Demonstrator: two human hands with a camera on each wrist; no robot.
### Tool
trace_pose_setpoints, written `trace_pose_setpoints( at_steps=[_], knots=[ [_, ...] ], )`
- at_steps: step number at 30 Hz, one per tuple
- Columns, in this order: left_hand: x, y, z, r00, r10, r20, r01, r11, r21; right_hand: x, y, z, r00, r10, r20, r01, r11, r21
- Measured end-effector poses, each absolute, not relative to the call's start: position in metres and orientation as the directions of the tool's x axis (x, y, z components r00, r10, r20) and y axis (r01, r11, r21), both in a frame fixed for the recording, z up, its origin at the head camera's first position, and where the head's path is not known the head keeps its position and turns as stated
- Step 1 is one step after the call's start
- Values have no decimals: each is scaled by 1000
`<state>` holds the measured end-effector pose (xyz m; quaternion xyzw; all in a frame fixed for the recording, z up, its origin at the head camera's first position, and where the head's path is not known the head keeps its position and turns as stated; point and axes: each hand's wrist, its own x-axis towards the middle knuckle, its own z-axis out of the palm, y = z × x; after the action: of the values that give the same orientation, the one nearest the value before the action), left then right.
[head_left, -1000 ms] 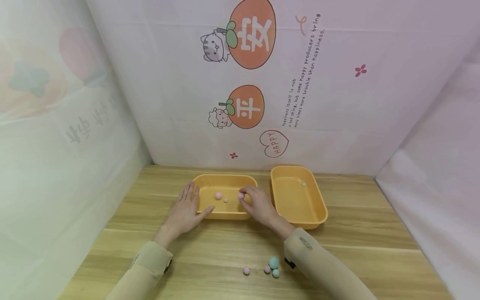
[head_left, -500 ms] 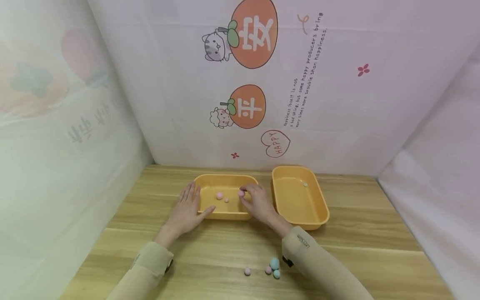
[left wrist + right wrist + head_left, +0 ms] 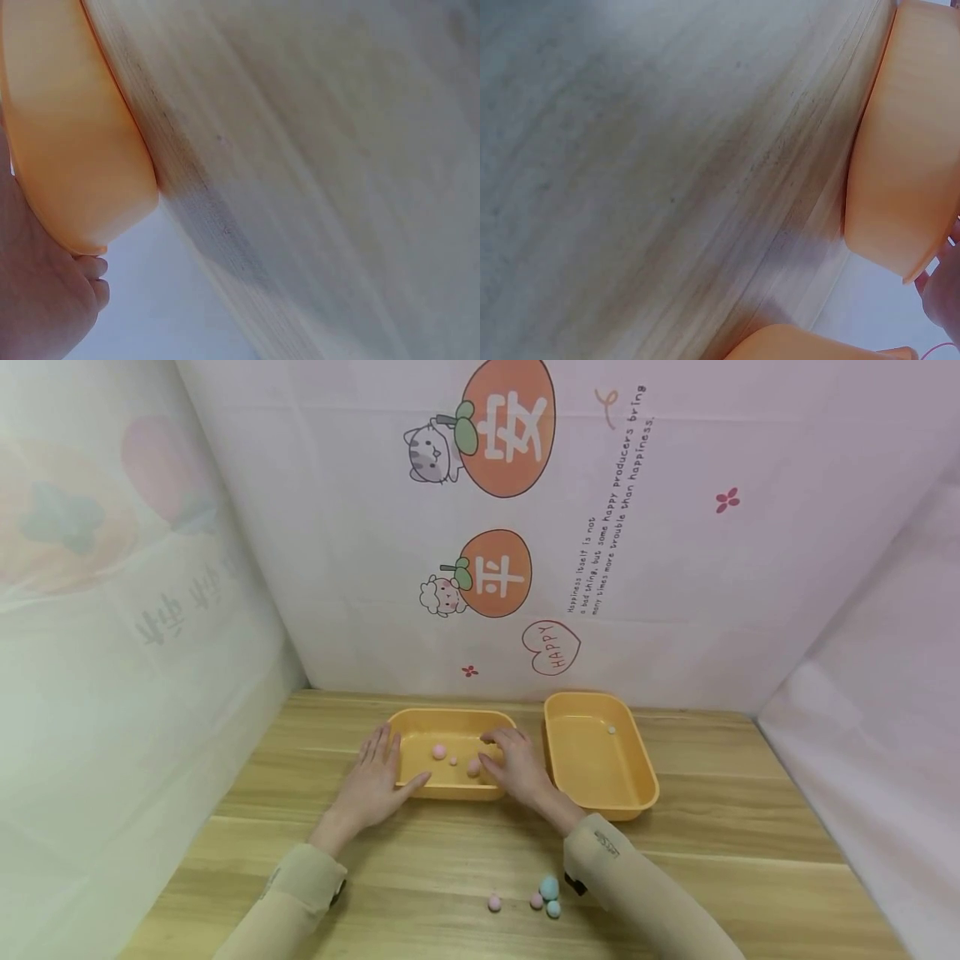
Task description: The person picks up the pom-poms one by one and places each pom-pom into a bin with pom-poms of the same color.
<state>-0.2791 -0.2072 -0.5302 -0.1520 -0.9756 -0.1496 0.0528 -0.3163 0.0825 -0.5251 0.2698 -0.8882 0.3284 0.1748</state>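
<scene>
In the head view, my left hand lies with straight, spread fingers over the left end of a yellow-orange plastic tray. My right hand is over that tray's right end, thumb and fingers apart and no ball between them. Just left of its thumb, a pink ball sits inside the tray. Another pink ball and a tiny pink ball lie further left in it. The left wrist view has the tray wall beside the palm; in the right wrist view, fingers show at the tray's rim.
A second yellow-orange tray stands to the right with a tiny pale ball in it. Nearer on the wooden table are a large blue ball, a small blue ball and two pink balls. Printed cloth encloses the table.
My right hand has let go of the pink ball it pinched; the ball now sits on the tray floor, nearer the front wall. The left hand stays in place.
</scene>
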Motion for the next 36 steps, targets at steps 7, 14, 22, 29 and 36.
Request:
trace_pose_setpoints(
  at_steps=[7,14,22,29,36],
  knots=[
    [-279,-207,-531,-949,280,145,311,908,281,-308,89,-526,-761,-385,521,-632,619,-466],
    [-280,-208,-531,-947,278,160,314,908,278,-290,97,-522,-727,-393,563,-674,567,-473],
    [-281,-208,-532,-949,276,154,309,912,268,-265,107,-520,-708,-421,567,-689,587,-425],
    [-280,-207,-530,-948,279,151,311,910,275,-246,116,-519,-702,-446,555,-699,577,-422],
    [-279,-207,-530,-949,280,143,310,911,271,-227,122,-519,-699,-467,542,-707,566,-424]
  ],
)
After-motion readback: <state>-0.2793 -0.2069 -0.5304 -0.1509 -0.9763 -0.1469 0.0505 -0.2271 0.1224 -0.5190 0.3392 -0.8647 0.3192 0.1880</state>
